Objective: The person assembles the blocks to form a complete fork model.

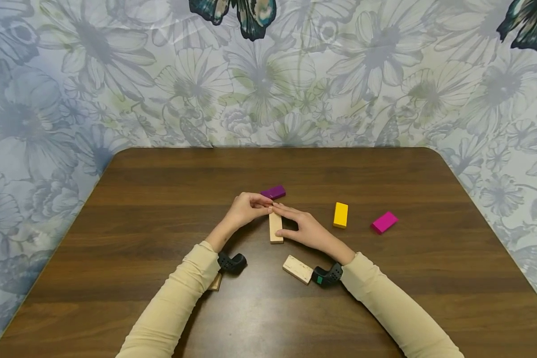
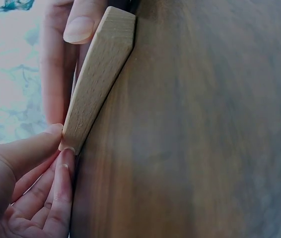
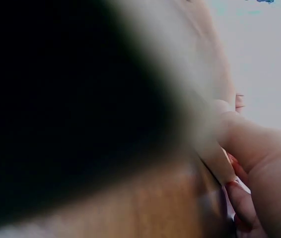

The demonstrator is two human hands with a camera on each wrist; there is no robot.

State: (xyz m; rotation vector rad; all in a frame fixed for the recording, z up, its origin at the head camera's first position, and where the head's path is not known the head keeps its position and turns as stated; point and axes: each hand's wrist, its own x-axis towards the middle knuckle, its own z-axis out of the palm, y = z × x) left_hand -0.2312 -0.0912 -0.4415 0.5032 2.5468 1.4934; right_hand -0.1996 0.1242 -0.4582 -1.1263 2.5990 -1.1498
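A plain wooden block (image 1: 276,226) lies on the table between both hands, its long side pointing toward me. My left hand (image 1: 246,209) pinches its far end between thumb and fingers. In the left wrist view that pinch on the block (image 2: 97,79) shows closely. My right hand (image 1: 311,229) grips the same block, thumb at the near end and fingers reaching to the far end, where the two hands meet. Just beyond them sits a purple block (image 1: 274,192), partly hidden by the left fingers. A dark blurred shape covers much of the right wrist view.
On the right lie a yellow block (image 1: 340,215) and a magenta block (image 1: 385,222). Another plain block (image 1: 297,269) rests by the right wristband (image 1: 327,275). Under the left forearm a plain block (image 1: 215,283) partly shows. The brown table (image 1: 161,179) ends at a flowered wall.
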